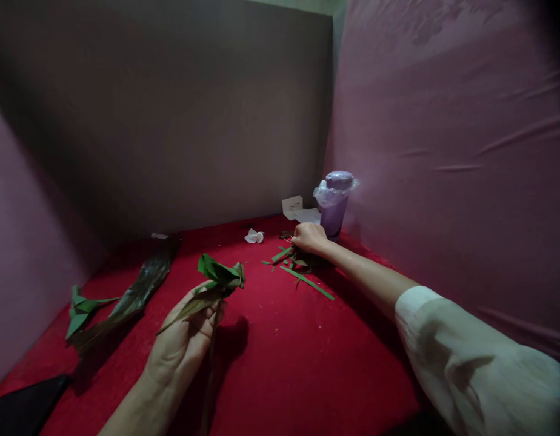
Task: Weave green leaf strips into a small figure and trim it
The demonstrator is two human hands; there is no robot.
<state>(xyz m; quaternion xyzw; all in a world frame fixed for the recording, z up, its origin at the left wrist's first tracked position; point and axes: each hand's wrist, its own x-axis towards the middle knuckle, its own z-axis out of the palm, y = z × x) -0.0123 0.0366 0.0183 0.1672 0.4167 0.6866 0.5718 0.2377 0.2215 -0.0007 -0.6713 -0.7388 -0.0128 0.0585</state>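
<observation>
My left hand (pixel 184 333) is closed round a bundle of folded leaves (pixel 220 272), bright green at the top and olive-brown below. A long brown strip hangs from this bundle past my wrist. Farther off, my right hand (pixel 310 237) is stretched out over a small heap of leaf scraps (pixel 302 259). Its fingers are pinched together, with a thin pale sliver showing at their tips; I cannot make out what it is. One straight green leaf strip (pixel 308 283) lies just in front of the heap.
A purple tumbler (pixel 333 209) with clear plastic round its top stands behind my right hand, beside white papers (pixel 293 207). Crumpled tissue (pixel 254 236) lies mid-table. To the left are a folded green leaf (pixel 82 312), a long plastic-like wrapping (pixel 143 284) and a black object (pixel 28 406).
</observation>
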